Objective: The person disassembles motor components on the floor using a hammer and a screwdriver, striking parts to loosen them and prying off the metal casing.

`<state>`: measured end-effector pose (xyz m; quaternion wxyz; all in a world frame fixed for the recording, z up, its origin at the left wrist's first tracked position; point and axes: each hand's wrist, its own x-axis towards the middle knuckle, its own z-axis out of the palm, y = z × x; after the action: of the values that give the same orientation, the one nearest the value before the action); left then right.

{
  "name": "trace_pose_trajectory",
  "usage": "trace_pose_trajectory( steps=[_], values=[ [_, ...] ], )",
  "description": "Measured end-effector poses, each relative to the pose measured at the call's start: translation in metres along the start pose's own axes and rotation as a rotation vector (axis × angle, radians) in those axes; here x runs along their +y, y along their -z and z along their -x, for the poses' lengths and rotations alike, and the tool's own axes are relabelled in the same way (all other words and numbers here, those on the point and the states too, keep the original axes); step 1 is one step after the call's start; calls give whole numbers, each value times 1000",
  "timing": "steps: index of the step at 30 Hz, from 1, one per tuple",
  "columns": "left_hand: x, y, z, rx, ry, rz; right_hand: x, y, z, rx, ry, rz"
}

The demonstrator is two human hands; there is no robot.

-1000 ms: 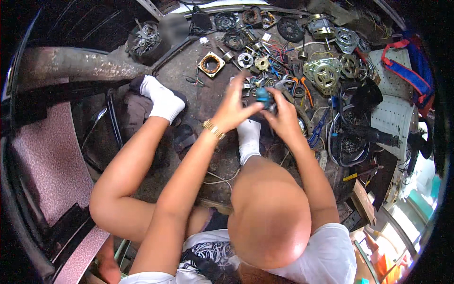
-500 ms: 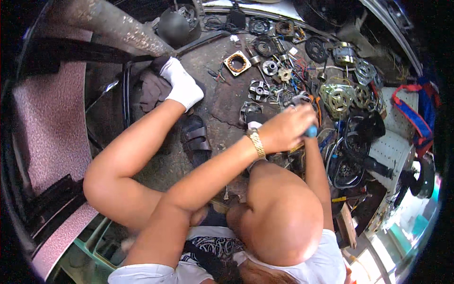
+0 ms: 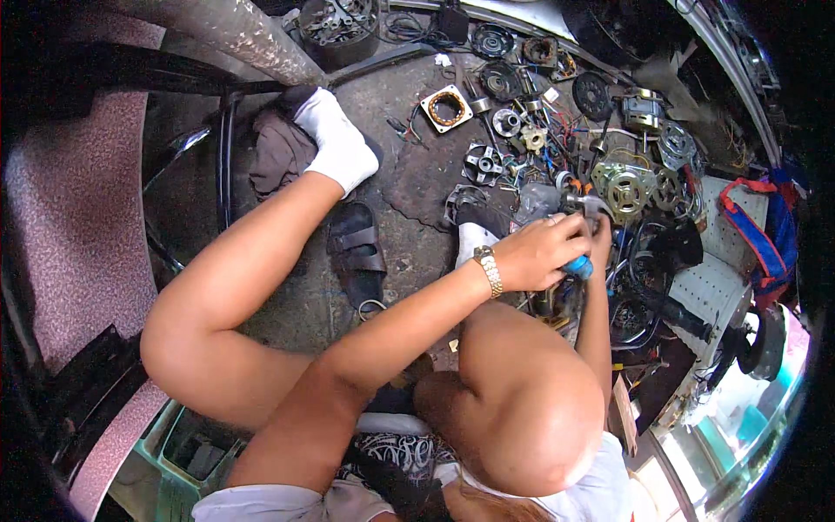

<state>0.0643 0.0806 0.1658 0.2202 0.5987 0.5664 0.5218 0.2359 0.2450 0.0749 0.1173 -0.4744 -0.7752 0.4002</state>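
My left hand [image 3: 546, 254], with a metal-band watch at the wrist, reaches across to the right with curled fingers on a blue-handled tool [image 3: 577, 267]. A grey metal head [image 3: 583, 204], perhaps of that tool, sits just above my fingers. My right hand [image 3: 600, 233] is mostly hidden behind the left one and the tool, its fingers bent on something I cannot make out. Both hands are right of my socked right foot [image 3: 475, 248], beside motor parts, among them a brass-coloured plate [image 3: 624, 196].
Motor parts, wires and a square stator [image 3: 446, 109] spread over the dark floor [image 3: 413, 191]. A sandal [image 3: 355, 252] lies between my feet. A pink speckled panel [image 3: 78, 226] stands left, a perforated white panel [image 3: 709, 261] right, near a blue-red strap [image 3: 765, 252] and a parts bucket [image 3: 335, 30].
Both hands have moved right from above my right foot with the blue item. My left hand, its fingers more spread a second earlier, is now curled on it. The camera view has shifted.
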Motion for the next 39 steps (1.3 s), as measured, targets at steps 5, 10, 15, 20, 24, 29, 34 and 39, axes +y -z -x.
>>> trace_pose_trajectory(
  steps=[5,10,15,20,24,29,34,39],
  values=[
    [-2,4,0,-4,11,9,-13,28,36,150,-137,-108],
    [-15,-6,-3,62,26,80,-7,26,58,325,-151,-224],
    [-18,-5,0,63,78,89,-30,25,66,255,-259,-360],
    [-15,-4,1,68,84,84,-41,21,63,237,-222,-364],
    [-17,-5,4,102,90,105,-47,21,61,239,-233,-355],
    [-22,-4,8,107,78,98,-49,20,62,217,-198,-355],
    [-28,-4,12,57,24,48,-57,22,67,201,-226,-328],
    [-50,19,29,95,113,74,-83,36,73,189,-171,-305]
  ],
)
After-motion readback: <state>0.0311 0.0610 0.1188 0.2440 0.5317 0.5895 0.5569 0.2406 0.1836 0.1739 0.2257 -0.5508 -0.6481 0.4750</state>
